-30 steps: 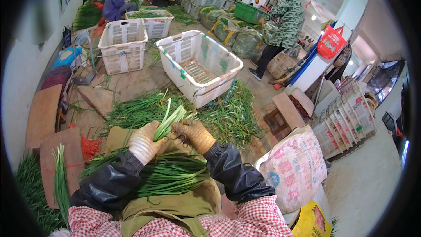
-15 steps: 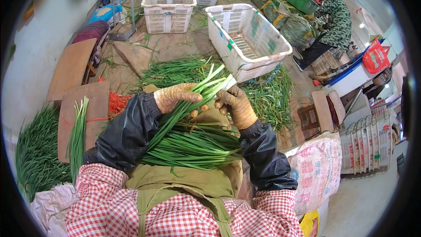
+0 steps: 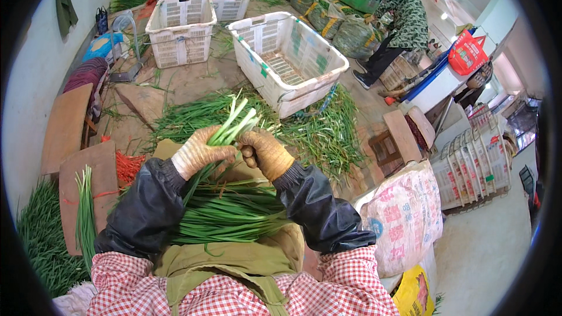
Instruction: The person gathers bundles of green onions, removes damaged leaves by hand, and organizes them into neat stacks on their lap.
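Observation:
My left hand (image 3: 199, 153), in a worn tan glove, is wrapped around a small bunch of garlic chives (image 3: 235, 123). Their pale stem ends point up and away from me, while the green leaves trail down toward my lap. Close against the stems on the right, my gloved right hand (image 3: 269, 155) has its fingers curled in; whatever they pinch is hidden. Across the olive apron (image 3: 228, 260) on my lap lies a larger pile of garlic chives (image 3: 228, 216), pale ends to the right.
Loose greens (image 3: 328, 134) cover the floor ahead, by a white plastic crate (image 3: 287, 90). Another crate (image 3: 181, 47) stands left of it. Chives (image 3: 85, 210) rest on a board (image 3: 105, 222) at left, near red ties (image 3: 127, 167). A sack (image 3: 404, 216) sits right; a person (image 3: 401, 20) bends beyond.
The whole view has shifted, so the surroundings sit farther left. My left hand has turned and closed around the bunch, whose stem ends now stand more upright. My right hand stays beside them.

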